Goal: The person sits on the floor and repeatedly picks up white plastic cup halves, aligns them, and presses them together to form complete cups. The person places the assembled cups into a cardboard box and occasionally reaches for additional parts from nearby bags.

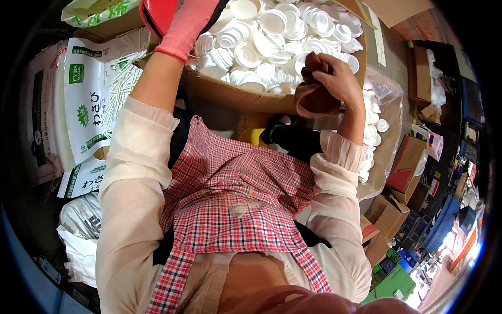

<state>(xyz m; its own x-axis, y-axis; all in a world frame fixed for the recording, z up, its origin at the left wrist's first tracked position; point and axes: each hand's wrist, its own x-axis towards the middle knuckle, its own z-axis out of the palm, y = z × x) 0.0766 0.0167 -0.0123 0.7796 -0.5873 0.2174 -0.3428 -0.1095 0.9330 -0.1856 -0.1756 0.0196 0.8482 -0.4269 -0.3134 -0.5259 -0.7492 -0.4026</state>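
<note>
My left hand (189, 25) wears a pinkish-red knit work glove and reaches to the top edge of the view, where its fingers are cut off. Right beside it is a smooth red object (157, 17) with a dark edge; whether I hold it I cannot tell. My bare right hand (337, 78) is closed on a crumpled brown cloth (317, 99), which hangs over the near right rim of a cardboard box (243, 94). Heaped in that box are many round white plastic caps (272, 49), just past both hands.
Left of me, thin white sticks (123, 78) lie on white-and-green printed bags (86, 99). On the right, a clear plastic bag (384, 99) covers more white pieces (371, 131). Cardboard boxes (387, 220) stand farther right. A checked apron (235, 193) covers my lap.
</note>
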